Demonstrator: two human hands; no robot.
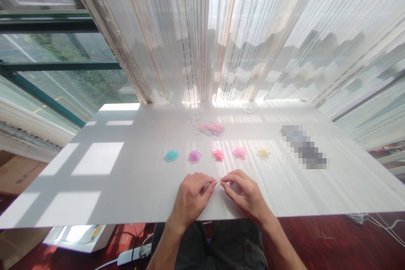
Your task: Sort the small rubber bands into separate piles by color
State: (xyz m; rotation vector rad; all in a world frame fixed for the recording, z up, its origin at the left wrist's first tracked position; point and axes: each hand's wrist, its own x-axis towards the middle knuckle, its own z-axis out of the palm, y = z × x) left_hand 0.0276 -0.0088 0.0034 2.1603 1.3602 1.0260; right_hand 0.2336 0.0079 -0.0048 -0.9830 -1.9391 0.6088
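Note:
My left hand (pixel 194 194) and my right hand (pixel 243 194) meet above the near part of the white table (pixel 142 194). Thumb and forefinger of each are pinched on a tiny, pale, thin strand (pixel 218 180), perhaps a small elastic band. Beyond them lies a row of small piles of thin loops: a teal pile (pixel 171 155), a purple pile (pixel 194 156), a red-pink pile (pixel 217 155), a light pink pile (pixel 239 153) and a pale yellow pile (pixel 263 152). Farther back is a larger mixed-colour heap (pixel 212 129), mostly pink and orange.
A clear round container (pixel 195 111) and a clear shallow lid or dish (pixel 248 108) stand near the back edge. A blurred-out dark object (pixel 303 147) lies at the right. Sheer curtains (pixel 202 42) hang behind the table. A power strip (pixel 134 255) is below the front edge.

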